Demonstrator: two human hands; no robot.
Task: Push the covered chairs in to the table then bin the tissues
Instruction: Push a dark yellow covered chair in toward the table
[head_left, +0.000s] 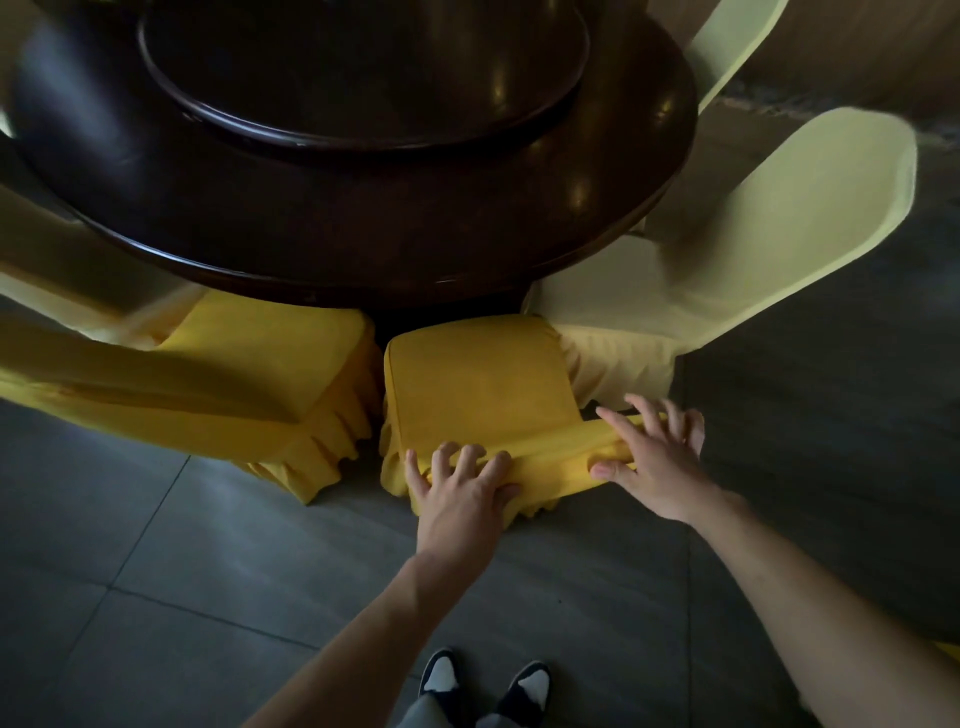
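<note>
While both hands rest on the top edge of its backrest, the middle chair (478, 384) in a deep yellow cover stands with the front of its seat at the rim of the round dark table (363, 228). Its seat is only slightly tucked under the tabletop.

From the head camera, the left hand (462, 493) lies over the left part of the backrest top, fingers spread and curled onto the fabric, pressing it into folds. The right hand (660, 462) sits on the right part of the same edge, thumb on the near side and fingers (623, 426) stretched over the far side. Both hands are loosely draped on the cloth; whether either truly clamps the backrest cannot be told.

A second deep yellow chair (234, 364) stands just beside the middle one on the left, its seat partly under the table, its skirt nearly touching the neighbour's. On the right a pale yellow chair (727, 249) stands angled, its seat meeting the table edge and its skirt touching the middle chair. Another pale chair back (732, 47) shows farther round the table at the top right.

A raised round turntable (363, 78) sits on the tabletop. Below, grey floor tiles (156, 545) stretch out, with two black and white shoes (483, 686) at the bottom edge. Tissues cannot be seen from here.
</note>
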